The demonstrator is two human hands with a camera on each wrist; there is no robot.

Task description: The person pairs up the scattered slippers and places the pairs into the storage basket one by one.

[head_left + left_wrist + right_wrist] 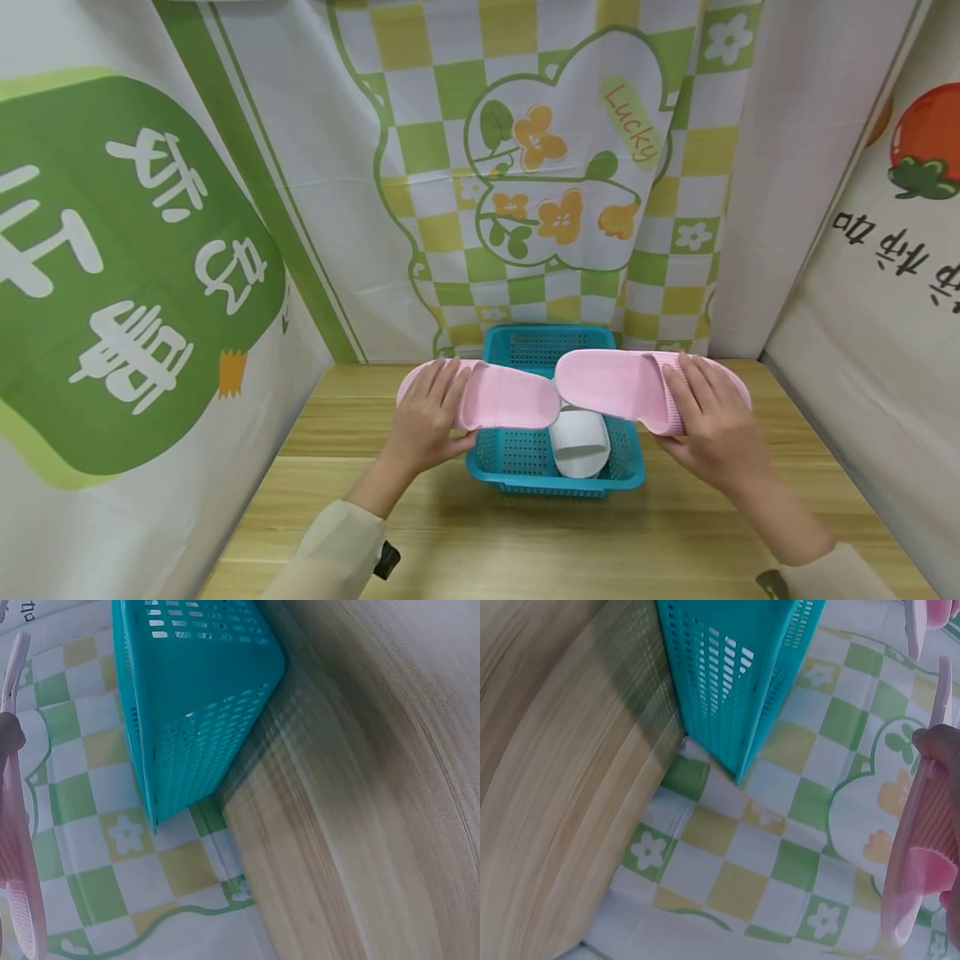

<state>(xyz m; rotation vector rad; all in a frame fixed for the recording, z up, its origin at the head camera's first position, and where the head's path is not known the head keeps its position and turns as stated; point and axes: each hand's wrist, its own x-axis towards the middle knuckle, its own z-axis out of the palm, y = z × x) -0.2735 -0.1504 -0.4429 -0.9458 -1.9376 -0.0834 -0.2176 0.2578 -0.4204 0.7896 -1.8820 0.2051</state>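
Observation:
My left hand (pixel 426 421) grips a pink slipper (pixel 517 398) round its strap, fingers over the top and thumb on the near side. A matching pink slipper (pixel 606 383) is held the same way in my right hand (pixel 716 425). The two heel ends point inward and meet above a teal plastic basket (pixel 517 480). Inside the basket, on its right side, a white slipper (pixel 581 446) shows partly from under the pink ones. Each wrist view catches its pink slipper edge-on, raised beside the basket: left (pixel 24 877), right (pixel 900 892).
The basket stands on a wood-grain table (pixel 360 417) near its back edge. A green-and-yellow checked cloth (pixel 450 200) hangs right behind it. Printed cloths also form the left wall (pixel 172 325) and the right wall (pixel 847 333).

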